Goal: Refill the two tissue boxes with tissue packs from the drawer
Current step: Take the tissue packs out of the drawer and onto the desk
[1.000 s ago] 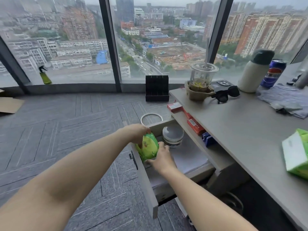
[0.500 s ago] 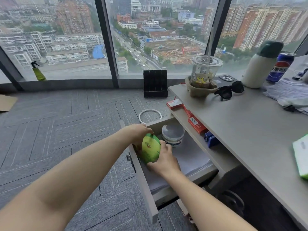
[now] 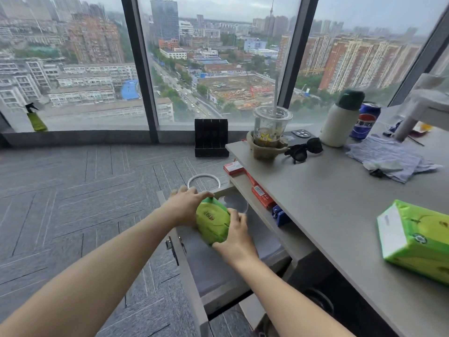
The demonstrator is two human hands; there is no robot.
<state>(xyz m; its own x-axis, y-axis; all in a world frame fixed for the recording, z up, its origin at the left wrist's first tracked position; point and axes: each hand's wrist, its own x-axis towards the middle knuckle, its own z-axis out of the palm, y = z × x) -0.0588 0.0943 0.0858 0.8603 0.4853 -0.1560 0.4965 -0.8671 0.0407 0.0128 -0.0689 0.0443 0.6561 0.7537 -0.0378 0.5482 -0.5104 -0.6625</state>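
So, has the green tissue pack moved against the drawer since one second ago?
Yes, slightly. The green tissue pack was clear of the round container in the drawer; now it covers the container's near-left edge, so it rose or shifted right.

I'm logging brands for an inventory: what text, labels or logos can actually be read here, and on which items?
Blue cola can: Pepsi globe logo; white characters, unreadable.
Green tissue pack, held by left hand and right hand: small red mark, blurred.
Green tissue pack on desk: white end panel print, too small.
Red box: barcode label, illegible.
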